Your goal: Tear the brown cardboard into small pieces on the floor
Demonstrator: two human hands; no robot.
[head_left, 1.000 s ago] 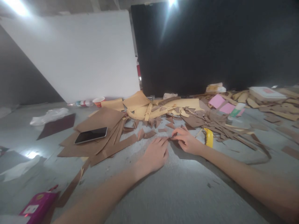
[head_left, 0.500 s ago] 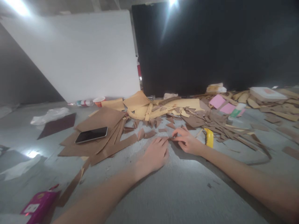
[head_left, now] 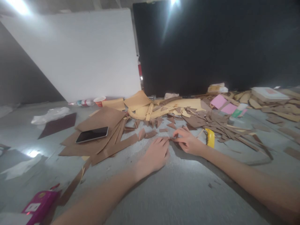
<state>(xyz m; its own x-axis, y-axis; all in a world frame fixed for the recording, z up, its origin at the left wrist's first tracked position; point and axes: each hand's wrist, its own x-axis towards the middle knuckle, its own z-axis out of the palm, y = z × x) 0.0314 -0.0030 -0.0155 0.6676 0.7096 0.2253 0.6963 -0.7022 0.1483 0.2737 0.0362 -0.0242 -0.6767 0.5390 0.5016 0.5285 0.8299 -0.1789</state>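
My left hand (head_left: 157, 155) rests on the grey tabletop with its fingers bent and close together, tips against a small brown scrap (head_left: 171, 139). From the other side, my right hand (head_left: 188, 143) pinches this scrap between thumb and fingers. Most of the scrap is hidden by the fingertips, and I cannot tell its material. Just beyond both hands lie several loose brown triangular pieces (head_left: 151, 134). To the right of my right hand is a yellow curved tool or holder (head_left: 210, 138), apart from the hand.
At left, a phone (head_left: 92, 135) lies on stacked brown sheets (head_left: 79, 150). A magenta device (head_left: 42, 201) is at front left. Brown strips (head_left: 217, 125), tan offcuts (head_left: 161, 113), pink paper (head_left: 220, 102) and a paper cup (head_left: 99, 101) line the back, before white and black panels.
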